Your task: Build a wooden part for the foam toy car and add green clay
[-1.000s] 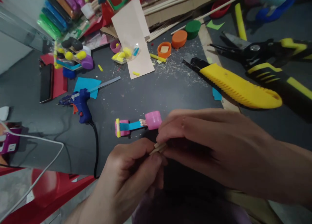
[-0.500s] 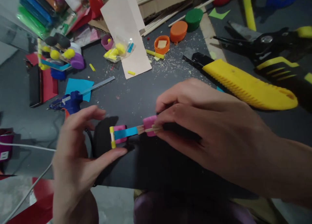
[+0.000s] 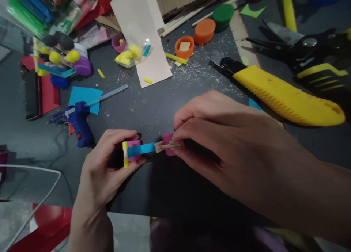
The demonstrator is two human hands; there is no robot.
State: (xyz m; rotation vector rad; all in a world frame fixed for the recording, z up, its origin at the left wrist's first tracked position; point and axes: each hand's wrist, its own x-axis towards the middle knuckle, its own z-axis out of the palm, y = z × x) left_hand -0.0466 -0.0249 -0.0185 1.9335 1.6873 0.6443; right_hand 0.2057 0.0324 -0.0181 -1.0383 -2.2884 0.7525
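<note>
A small craft model lies low in the middle, its blue strip point(image 3: 146, 148) running between two pink pieces. My left hand point(image 3: 100, 171) is closed around the left pink piece point(image 3: 135, 144), thumb below and fingers above. A short pale rod with yellow ends point(image 3: 125, 155) crosses that end of the strip. At the other end, my right hand point(image 3: 227, 142) pinches thin wooden sticks point(image 3: 166, 147) against or over the right pink piece point(image 3: 168, 138). My right fingers partly hide that piece, so whether they touch it too I cannot tell.
Left of centre lies a blue glue gun point(image 3: 79, 122) near blue paper point(image 3: 74, 95). A yellow utility knife point(image 3: 287, 96) and pliers-like cutters point(image 3: 301, 44) lie right. Behind are orange and green caps point(image 3: 222, 16), white card point(image 3: 137, 18) and a yellow-wheeled model point(image 3: 56, 60).
My left hand has moved right and closed on the left pink piece; before, its fingers were apart around it. My right hand stays pinched at the sticks. The view has shifted slightly.
</note>
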